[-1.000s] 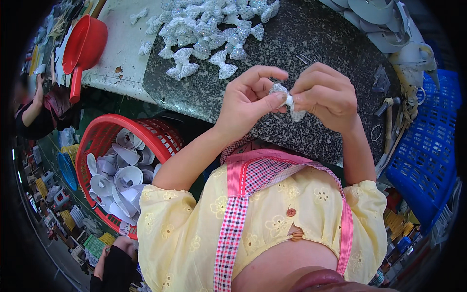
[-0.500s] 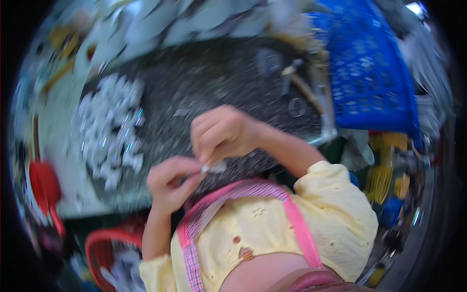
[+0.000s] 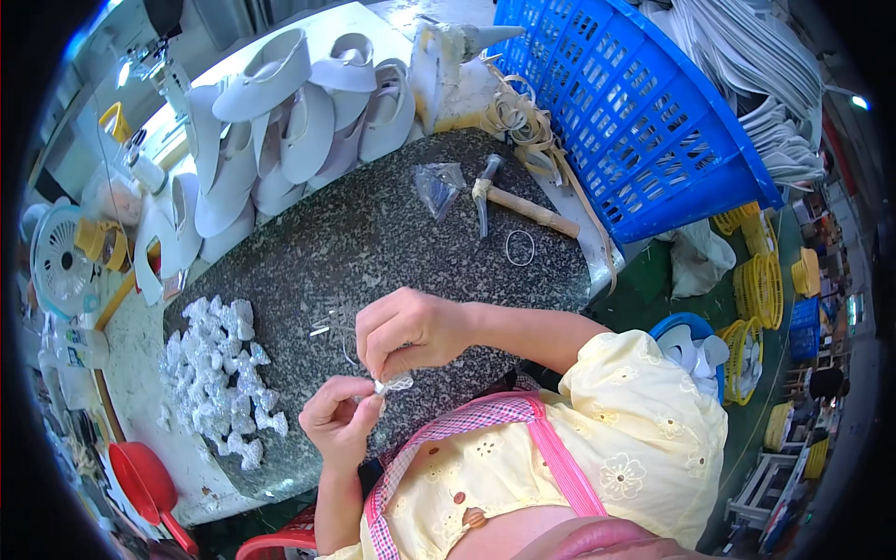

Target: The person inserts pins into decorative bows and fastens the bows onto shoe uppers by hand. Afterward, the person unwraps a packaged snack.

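My left hand pinches a small whitish, translucent bow-like piece between thumb and forefinger, just above the near edge of a dark speckled stone slab. Over it, my right hand has its fingers curled in and closed, thumb and fingertips on the same piece. A thin pale strand shows beside the right fingers. To the left lies a heap of silvery glittering bows. A few small pale strips rest on the slab near my right hand.
White shoe uppers stand stacked behind the slab. A hammer, a clear plastic bag and a ring-shaped band lie at right. A large blue basket stands beyond, a red scoop at left.
The view has shifted and sharpened, showing more of the far side of the slab. Both hands stay close together at the small piece, which now shows more clearly.
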Demonstrator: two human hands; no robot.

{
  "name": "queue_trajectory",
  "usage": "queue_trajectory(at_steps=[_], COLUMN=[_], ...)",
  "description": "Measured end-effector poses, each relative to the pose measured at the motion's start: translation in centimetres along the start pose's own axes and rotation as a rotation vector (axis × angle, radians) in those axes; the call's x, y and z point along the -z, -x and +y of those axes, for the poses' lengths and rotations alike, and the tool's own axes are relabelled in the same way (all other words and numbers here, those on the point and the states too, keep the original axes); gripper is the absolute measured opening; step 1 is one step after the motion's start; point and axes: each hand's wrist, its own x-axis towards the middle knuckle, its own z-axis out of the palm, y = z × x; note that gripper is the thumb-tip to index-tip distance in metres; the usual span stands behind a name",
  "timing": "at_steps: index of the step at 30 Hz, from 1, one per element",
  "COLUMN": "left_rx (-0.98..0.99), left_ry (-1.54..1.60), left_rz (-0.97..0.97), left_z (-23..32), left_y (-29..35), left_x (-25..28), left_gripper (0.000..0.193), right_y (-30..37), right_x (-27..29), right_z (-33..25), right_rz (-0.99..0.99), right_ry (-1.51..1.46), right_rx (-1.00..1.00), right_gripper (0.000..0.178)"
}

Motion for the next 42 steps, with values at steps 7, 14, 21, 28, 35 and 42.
queue_trajectory(at_steps=[7, 14, 21, 28, 35, 42], left_rx=[-0.15, -0.066, -0.052, 0.224, 0.254, 0.333], left_ry=[0.014, 0.152, 0.099, 0.199, 0.498, 0.617], left_rz=[-0.029, -0.284, -0.346, -0.119, -0.062, -0.098], left_z=[-0.5, -0.5, 0.6, 2.6, 0.9, 1.5], left_y=[-1.0, -2.6, -2.3, -1.8, -1.2, -1.0], left_x=[-1.6, -3.6, -3.7, -5.1, -4.2, -2.5], left_gripper=[0.01, 0.008, 0.011, 0.013, 0.03, 0.031], right_y=[1.0, 2.9, 3.6, 3.8, 3.5, 1.5], right_x=[0.5, 2.0, 1.0, 1.3, 1.1, 0.7], right_z=[-0.9, -4.1, -4.5, -4.2, -2.8, -3.5], right_rz=[0.162, 0.173, 0.095, 0.231, 0.147, 0.055], right_ry=[0.125, 0.196, 0.332, 0.328, 0.464, 0.0], right_rx=[0.187, 0.28, 0.301, 0.234, 0.181, -0.235], right_gripper=[0.009, 0.015, 0.014, 0.008, 0.016, 0.02])
